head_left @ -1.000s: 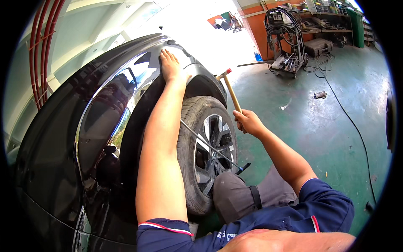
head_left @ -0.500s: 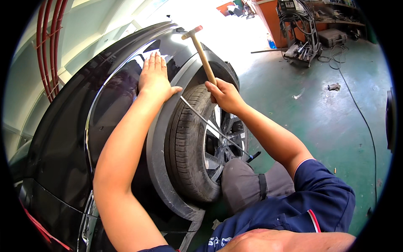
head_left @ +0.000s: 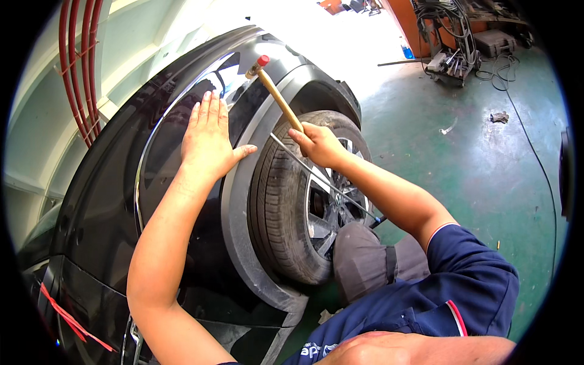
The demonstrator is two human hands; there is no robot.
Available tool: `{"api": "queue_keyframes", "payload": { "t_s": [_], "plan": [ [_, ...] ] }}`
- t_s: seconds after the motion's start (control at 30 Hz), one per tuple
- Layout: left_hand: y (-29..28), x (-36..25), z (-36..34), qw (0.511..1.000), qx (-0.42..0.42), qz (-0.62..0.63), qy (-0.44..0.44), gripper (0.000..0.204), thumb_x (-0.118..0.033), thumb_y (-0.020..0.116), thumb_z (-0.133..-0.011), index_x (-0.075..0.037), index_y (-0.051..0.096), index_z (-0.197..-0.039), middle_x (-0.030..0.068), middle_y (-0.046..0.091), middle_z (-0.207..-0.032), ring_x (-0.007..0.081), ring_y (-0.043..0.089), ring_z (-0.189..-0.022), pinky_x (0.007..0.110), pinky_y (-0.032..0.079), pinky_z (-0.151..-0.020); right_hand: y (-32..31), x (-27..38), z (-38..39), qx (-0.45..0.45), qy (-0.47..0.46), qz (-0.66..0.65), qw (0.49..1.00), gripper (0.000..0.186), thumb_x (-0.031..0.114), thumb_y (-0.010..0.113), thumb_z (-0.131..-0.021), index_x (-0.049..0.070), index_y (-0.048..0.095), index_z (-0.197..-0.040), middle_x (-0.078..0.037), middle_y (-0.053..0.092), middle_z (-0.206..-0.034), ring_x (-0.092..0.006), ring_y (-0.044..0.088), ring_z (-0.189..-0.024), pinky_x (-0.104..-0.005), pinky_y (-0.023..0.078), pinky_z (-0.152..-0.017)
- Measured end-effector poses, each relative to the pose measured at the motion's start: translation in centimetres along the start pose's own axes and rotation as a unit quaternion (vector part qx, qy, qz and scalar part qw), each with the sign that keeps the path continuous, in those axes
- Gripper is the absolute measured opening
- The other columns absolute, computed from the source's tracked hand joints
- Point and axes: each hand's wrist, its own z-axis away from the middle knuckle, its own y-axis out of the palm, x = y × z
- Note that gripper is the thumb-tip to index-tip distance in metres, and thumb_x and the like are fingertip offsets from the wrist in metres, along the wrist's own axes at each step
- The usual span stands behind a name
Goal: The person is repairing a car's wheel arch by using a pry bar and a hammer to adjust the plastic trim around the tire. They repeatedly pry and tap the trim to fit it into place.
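My left hand [head_left: 208,141] lies over the glossy black fender [head_left: 176,137] with its fingers stretched out and thumb spread toward the wheel arch. My right hand [head_left: 319,145] is closed round the lower end of the wooden handle of a hammer [head_left: 280,100]. Its head, with a red face, is over the fender just beyond my left fingertips; whether it touches the panel I cannot tell. Below my right hand, a thin metal rod [head_left: 322,178] slants from the wheel arch trim [head_left: 238,207] across the tyre [head_left: 281,210] to a blue-and-black end near my knee.
Red pipes [head_left: 79,67] run down the pale wall at left. Red strips [head_left: 73,319] lie across the car at lower left. Farther right stand a cart with coiled cables [head_left: 447,36] and a grey case [head_left: 494,42]. A dark cable [head_left: 538,161] trails across the green floor.
The hammer head has swung left and down toward the fender. My left hand has slid left and nearer to me, still spread. The view has shifted slightly.
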Motion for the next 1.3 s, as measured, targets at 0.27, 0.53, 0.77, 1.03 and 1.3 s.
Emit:
{"api": "queue_keyframes", "payload": {
  "t_s": [0.27,0.53,0.77,1.03,1.3],
  "plan": [
    [0.5,0.7,-1.8,0.999,-0.025,0.019,-0.02,0.119,-0.082,0.051,-0.086,0.008,0.021,-0.158,0.0233,0.019,-0.167,0.0306,0.013,-0.158,0.042,0.01,-0.128,-1.2,0.8,-0.6,-0.014,-0.007,0.023,1.0,0.047,0.047,0.057,-0.103,0.002,0.062,-0.094,-0.016,0.063,-0.071,-0.033,0.066,-0.069,-0.0436,0.05,-0.066],
    [0.5,0.1,-7.8,0.992,-0.024,0.035,-0.12,0.122,-0.085,0.048,-0.085,0.009,0.022,-0.157,0.0246,0.02,-0.167,0.0322,0.015,-0.158,0.043,0.01,-0.128,-2.5,0.6,-1.8,0.019,0.043,0.087,0.995,0.047,0.047,0.059,-0.101,0.002,0.068,-0.098,-0.019,0.068,-0.079,-0.0356,0.067,-0.073,-0.0462,0.051,-0.07],
    [3.3,-12.7,-9.9,0.976,-0.062,0.173,-0.12,0.093,-0.064,0.049,-0.096,0.008,0.037,-0.152,0.0271,0.027,-0.164,0.0405,0.014,-0.156,0.051,0.006,-0.127,-5.9,2.2,-1.9,-0.064,0.125,-0.046,0.989,0.042,0.042,0.058,-0.104,0.004,0.063,-0.087,-0.003,0.059,-0.065,-0.0109,0.054,-0.052,-0.0272,0.043,-0.049],
    [8.2,-17.6,-0.5,0.213,-0.289,0.905,-0.229,0.044,-0.03,0.063,-0.103,0.007,0.061,-0.126,0.0166,0.07,-0.117,0.0213,0.064,-0.114,0.032,0.049,-0.097,-5.8,5.3,-0.6,-0.008,0.049,0.054,0.997,0.04,0.04,0.048,-0.109,0.005,0.059,-0.094,-0.002,0.058,-0.065,-0.0075,0.047,-0.053,-0.0239,0.036,-0.049],
    [9.0,-16.0,3.4,0.085,-0.347,0.887,-0.291,0.047,-0.03,0.07,-0.1,0.009,0.064,-0.126,0.0132,0.067,-0.126,0.019,0.061,-0.114,0.032,0.046,-0.102,-2.5,3.5,-1.0,-0.033,0.075,0.03,0.996,0.04,0.039,0.047,-0.11,0.004,0.058,-0.093,-0.005,0.059,-0.066,-0.011,0.051,-0.052,-0.0264,0.039,-0.051]
  ]
}}
